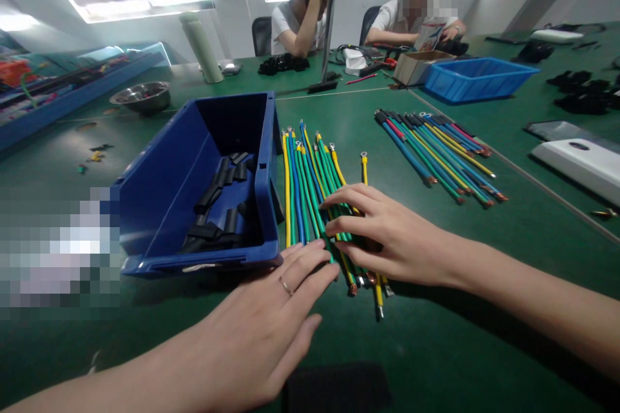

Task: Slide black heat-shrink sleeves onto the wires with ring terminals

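— Two hands out front; where are the wires (310, 187)?
— Just right of the blue bin (165, 193), under both hands.
— Right hand (382, 232)?
— Fingers spread loosely, resting flat across the wires, gripping nothing.
— Left hand (271, 316)?
— Flat and unclenched, fingertips at the wires' near ends, beside the bin's corner.

Far blue tray (477, 77), steel bowl (141, 96), white bottle (202, 48), second wire bundle (436, 150), two seated co-workers beyond.

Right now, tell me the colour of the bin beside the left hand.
Dark blue bin, seen in the head view.
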Demonstrator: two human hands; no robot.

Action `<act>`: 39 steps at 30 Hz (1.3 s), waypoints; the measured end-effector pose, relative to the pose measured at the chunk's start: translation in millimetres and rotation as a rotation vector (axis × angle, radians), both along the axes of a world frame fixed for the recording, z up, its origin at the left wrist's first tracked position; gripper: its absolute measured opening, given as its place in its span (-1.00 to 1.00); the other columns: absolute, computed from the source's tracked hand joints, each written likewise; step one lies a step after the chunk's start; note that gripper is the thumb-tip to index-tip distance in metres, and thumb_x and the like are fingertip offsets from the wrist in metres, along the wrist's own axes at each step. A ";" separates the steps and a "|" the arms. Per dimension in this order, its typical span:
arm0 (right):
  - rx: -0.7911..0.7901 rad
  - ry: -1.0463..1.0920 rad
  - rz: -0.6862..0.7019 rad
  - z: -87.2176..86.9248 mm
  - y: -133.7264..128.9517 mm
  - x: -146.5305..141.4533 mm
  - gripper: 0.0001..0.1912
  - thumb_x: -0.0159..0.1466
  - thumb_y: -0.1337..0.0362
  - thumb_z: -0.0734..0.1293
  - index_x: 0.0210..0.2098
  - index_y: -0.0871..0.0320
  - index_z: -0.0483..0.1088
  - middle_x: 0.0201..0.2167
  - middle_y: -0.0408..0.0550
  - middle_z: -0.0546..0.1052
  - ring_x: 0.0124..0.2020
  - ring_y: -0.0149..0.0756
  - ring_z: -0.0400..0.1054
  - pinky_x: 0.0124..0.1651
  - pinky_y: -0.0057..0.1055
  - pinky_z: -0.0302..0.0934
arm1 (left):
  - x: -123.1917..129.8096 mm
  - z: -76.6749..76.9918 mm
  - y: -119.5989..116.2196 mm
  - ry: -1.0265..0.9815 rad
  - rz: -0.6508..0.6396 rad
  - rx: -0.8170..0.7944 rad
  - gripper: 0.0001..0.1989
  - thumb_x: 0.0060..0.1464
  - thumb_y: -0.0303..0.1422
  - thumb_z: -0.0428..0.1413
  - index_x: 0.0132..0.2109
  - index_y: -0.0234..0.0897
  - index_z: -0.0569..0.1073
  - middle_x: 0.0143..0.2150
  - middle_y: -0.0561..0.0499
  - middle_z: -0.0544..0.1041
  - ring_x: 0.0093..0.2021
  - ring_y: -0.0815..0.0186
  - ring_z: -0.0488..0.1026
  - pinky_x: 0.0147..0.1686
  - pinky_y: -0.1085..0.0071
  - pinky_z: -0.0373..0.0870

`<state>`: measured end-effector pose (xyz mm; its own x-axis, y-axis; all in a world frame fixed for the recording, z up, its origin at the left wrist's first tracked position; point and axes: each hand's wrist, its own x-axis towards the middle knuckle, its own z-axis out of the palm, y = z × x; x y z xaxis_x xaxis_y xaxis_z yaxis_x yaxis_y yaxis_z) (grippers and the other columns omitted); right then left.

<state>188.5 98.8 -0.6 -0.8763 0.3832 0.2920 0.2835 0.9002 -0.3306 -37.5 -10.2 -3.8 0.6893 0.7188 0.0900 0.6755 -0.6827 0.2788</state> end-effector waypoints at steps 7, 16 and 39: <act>0.033 -0.003 0.015 5.6 -3.8 -1.0 -0.74 0.34 0.26 0.23 -0.10 0.18 0.50 -0.15 0.11 0.51 -0.02 -0.11 0.33 0.13 -0.05 0.21 | 0.7 -5.2 -5.1 0.078 0.060 0.050 -0.45 0.29 -0.42 -0.09 0.37 -0.45 0.03 0.41 -0.33 0.12 0.40 0.02 0.10 0.26 0.06 0.28; 0.015 0.022 0.192 11.6 -9.9 -3.0 -0.77 0.34 0.29 0.21 -0.15 0.14 0.49 -0.26 0.04 0.56 -0.10 -0.17 0.40 0.12 -0.10 0.23 | 2.4 -4.2 -4.3 0.105 0.089 0.045 -0.38 0.29 -0.40 -0.09 0.40 -0.50 -0.07 0.45 -0.33 0.02 0.44 0.03 -0.02 0.29 0.05 0.21; -0.048 -0.072 0.057 2.1 -10.9 2.8 -0.13 0.09 -0.20 0.42 0.13 0.37 0.30 0.29 0.40 0.22 0.36 0.07 0.04 0.32 -0.03 0.08 | 1.2 -2.6 -4.8 0.099 0.067 0.110 -0.42 0.29 -0.41 -0.10 0.38 -0.50 -0.03 0.42 -0.34 0.09 0.43 0.08 0.02 0.25 0.13 0.25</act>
<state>191.3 87.9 1.5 -0.9149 0.3445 0.2103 0.2570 0.8990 -0.3547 -36.3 -15.0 -6.5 0.6499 0.7529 0.1040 0.7408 -0.6581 0.1346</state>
